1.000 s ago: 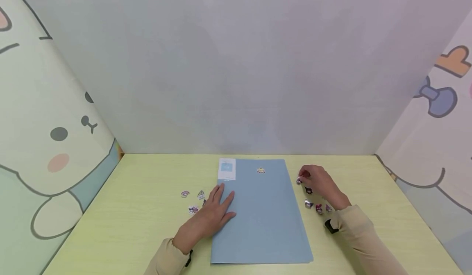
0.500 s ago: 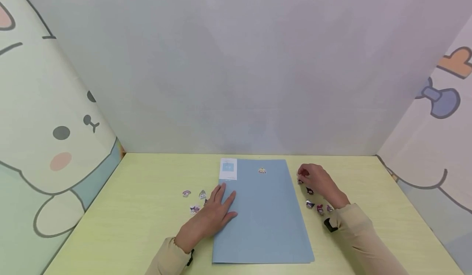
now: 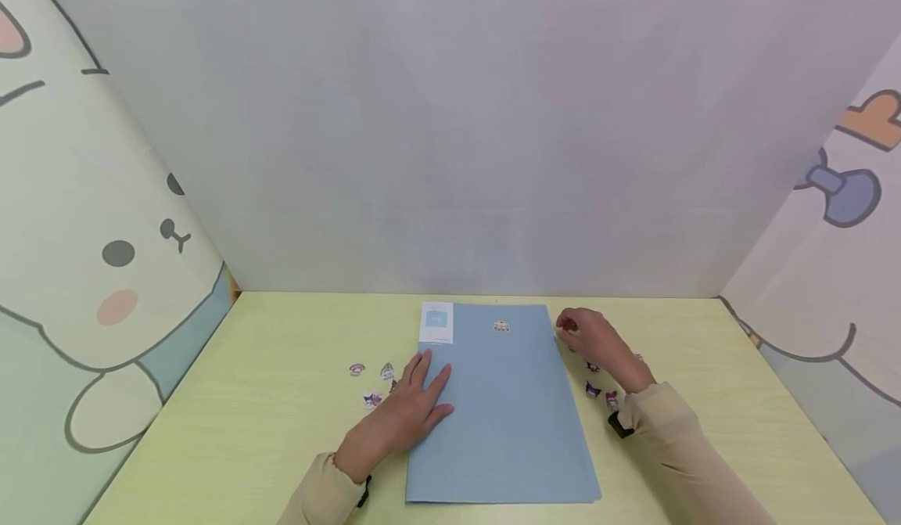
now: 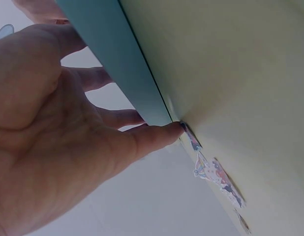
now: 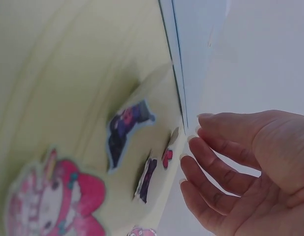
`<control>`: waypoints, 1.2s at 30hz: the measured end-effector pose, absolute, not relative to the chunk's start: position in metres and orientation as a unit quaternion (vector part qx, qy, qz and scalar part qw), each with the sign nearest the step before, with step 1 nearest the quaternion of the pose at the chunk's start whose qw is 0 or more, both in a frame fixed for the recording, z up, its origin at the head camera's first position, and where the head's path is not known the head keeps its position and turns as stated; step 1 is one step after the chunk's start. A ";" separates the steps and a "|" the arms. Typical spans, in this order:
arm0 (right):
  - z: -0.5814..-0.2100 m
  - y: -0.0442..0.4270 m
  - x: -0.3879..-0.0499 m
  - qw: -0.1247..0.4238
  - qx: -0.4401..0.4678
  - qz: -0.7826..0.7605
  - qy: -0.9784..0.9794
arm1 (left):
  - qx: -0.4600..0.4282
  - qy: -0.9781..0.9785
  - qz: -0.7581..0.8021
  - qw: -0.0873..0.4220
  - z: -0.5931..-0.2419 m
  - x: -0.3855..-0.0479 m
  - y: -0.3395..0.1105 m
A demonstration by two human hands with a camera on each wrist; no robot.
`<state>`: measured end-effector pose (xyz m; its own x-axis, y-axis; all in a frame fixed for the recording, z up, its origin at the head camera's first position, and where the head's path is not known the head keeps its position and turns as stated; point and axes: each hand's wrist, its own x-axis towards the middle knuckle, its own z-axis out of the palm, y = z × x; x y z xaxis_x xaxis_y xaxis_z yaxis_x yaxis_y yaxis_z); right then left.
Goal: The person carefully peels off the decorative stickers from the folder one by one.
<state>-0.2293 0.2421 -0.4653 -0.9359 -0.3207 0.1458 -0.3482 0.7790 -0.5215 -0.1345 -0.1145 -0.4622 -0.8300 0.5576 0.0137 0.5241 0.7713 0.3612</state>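
Observation:
A light blue folder (image 3: 503, 415) lies flat on the table, with a white label at its top left and a small yellow-and-white sticker (image 3: 500, 326) near its top. Fingers spread, my left hand (image 3: 397, 415) rests on its left edge. My right hand (image 3: 591, 337) hovers by the upper right edge, thumb and index finger close together. In the right wrist view its fingers (image 5: 216, 169) are curved; whether a sticker is between the tips is too small to tell. A dark purple sticker (image 5: 126, 129) and a pink-hooded one (image 5: 56, 201) lie near that hand.
More cut-out stickers (image 3: 372, 400) lie left of the folder, some beside my left hand in the left wrist view (image 4: 221, 179). The pale yellow table (image 3: 296, 431) meets a grey back wall (image 3: 479, 134). Cartoon-printed panels (image 3: 120, 337) flank both sides.
My right hand has moved left and slightly away from me, from the stickers toward the folder's right edge. My left hand stays on the folder. The view shifts slightly.

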 end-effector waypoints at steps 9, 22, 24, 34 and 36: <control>-0.467 0.232 -0.233 0.053 0.199 0.282 -0.937 | 0.286 0.939 0.184 0.052 -0.461 -0.134 -0.115; -0.471 0.219 -0.238 0.052 0.215 0.282 -0.933 | 0.286 0.939 0.184 0.051 -0.463 -0.133 -0.115; -0.471 0.216 -0.238 0.056 0.218 0.282 -0.933 | 0.286 0.939 0.185 0.049 -0.464 -0.133 -0.115; -0.470 0.204 -0.239 0.067 0.236 0.284 -0.927 | 0.286 0.941 0.176 0.048 -0.466 -0.135 -0.116; -0.469 0.201 -0.239 0.067 0.241 0.285 -0.925 | 0.285 0.941 0.176 0.048 -0.466 -0.135 -0.116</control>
